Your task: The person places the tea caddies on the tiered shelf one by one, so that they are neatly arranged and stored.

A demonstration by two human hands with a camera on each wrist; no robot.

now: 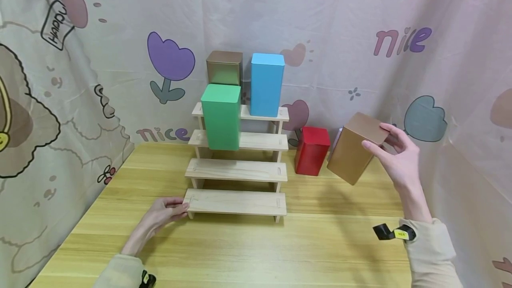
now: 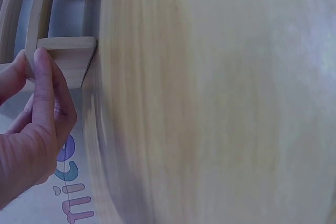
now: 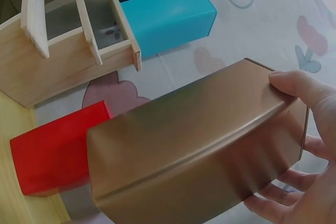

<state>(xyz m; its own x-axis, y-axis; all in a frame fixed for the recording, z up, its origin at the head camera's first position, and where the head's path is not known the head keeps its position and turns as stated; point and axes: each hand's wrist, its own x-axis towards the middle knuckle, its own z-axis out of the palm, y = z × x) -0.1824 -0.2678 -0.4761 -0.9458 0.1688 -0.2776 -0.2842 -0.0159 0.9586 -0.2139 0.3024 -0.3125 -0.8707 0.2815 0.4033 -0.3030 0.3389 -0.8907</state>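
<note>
My right hand [image 1: 400,157] grips a gold-brown box [image 1: 354,150] near its top end, thumb on one side and fingers on the other. The box is tilted and spans much of the right wrist view, where the thumb presses its face. My left hand [image 1: 162,212] pinches the left end of the lowest board of a wooden stepped rack [image 1: 236,201], seen close in the left wrist view. On the rack's top step stand a blue box [image 1: 267,86] and another brown box [image 1: 225,68]. A green box [image 1: 221,117] stands one step lower, hiding part of that brown box.
A red box [image 1: 312,151] stands on the wooden table [image 1: 240,252], right of the rack. Something pale lilac, mostly hidden, shows behind the held box. A printed curtain [image 1: 340,12] hangs behind the table and along both sides.
</note>
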